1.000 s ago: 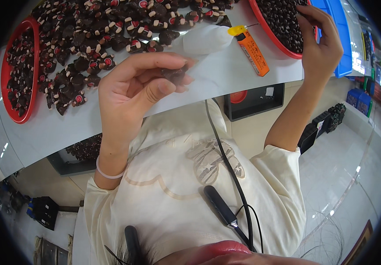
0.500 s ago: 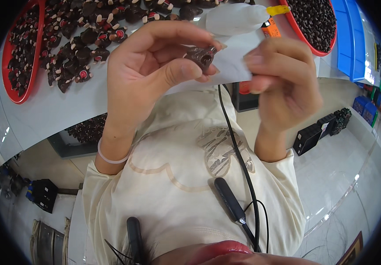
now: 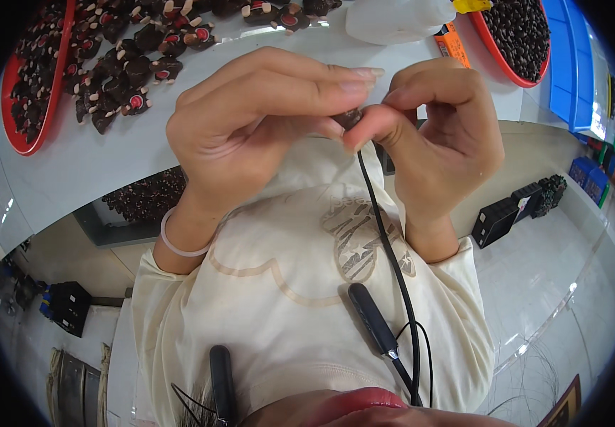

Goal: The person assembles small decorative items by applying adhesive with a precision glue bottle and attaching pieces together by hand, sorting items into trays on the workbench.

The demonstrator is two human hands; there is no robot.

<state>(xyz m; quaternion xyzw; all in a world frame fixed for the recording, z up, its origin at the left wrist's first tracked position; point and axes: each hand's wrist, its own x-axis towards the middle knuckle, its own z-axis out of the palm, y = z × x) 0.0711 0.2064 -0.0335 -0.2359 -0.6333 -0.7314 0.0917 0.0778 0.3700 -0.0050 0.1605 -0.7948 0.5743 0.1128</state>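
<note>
Between the fingertips of both hands is a small dark brown molded figure part point(image 3: 350, 118), mostly hidden by the fingers. My left hand point(image 3: 240, 124) grips it from the left, fingers bent over it and thumb beneath. From the right, my right hand point(image 3: 446, 132) closes on its end, thumb pressed against it and forefinger curled above. Whether a smaller piece is also in the right fingertips cannot be seen. Beyond my left hand, several similar dark figures point(image 3: 133, 71) with red and pale parts lie on the white table point(image 3: 108, 167).
A red tray point(image 3: 12, 132) of small figure parts stands at the far left. Back right are a white squeeze bottle point(image 3: 393, 21) with a yellow tip, an orange lighter point(image 3: 452, 47), a red tray point(image 3: 544, 60) of dark pieces and a blue bin point(image 3: 567, 64). A black cable point(image 3: 386, 228) hangs down my front.
My right hand has moved left and met the figure part held in my left hand. The left fingers have closed over it, hiding the hole that showed before.
</note>
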